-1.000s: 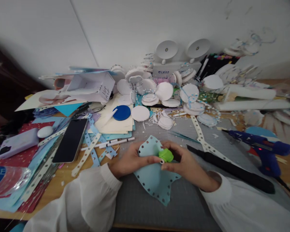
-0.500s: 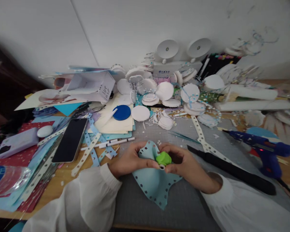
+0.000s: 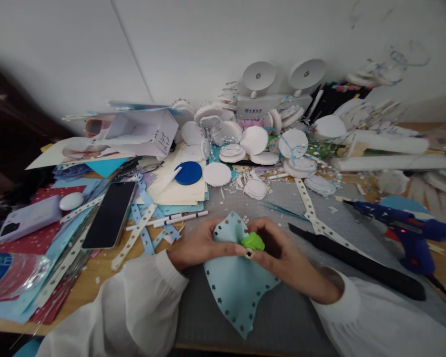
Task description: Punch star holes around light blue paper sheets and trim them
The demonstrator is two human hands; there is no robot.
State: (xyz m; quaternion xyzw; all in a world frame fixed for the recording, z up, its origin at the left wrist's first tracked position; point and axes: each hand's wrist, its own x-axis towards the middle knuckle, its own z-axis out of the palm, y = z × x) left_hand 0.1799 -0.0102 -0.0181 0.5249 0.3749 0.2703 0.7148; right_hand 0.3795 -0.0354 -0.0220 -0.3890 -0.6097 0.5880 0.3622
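Note:
Light blue paper (image 3: 232,285) with small star-shaped holes along its edges hangs curved between my hands, over the grey mat (image 3: 282,322). Its upper corner rises beside my left hand (image 3: 204,245), whose thumb presses on it near the middle. My right hand (image 3: 280,250) is closed round a bright green piece (image 3: 253,241) and the paper's right part. Both thumb tips meet at a small pale ring-like end with a dark centre, just below the green piece. Some fingers of each hand are hidden behind the paper and the green piece.
Right of my hands lie a black-handled tool (image 3: 357,263) and a blue glue gun (image 3: 412,228) with a red light. Tweezers (image 3: 286,210) lie beyond. A phone (image 3: 109,215) and paper strips are at left; white discs (image 3: 254,140) pile up behind.
The paper has tilted, so its lower point hangs lower and a bit further left. The green piece has turned slightly between my fingers. Both hands keep their hold.

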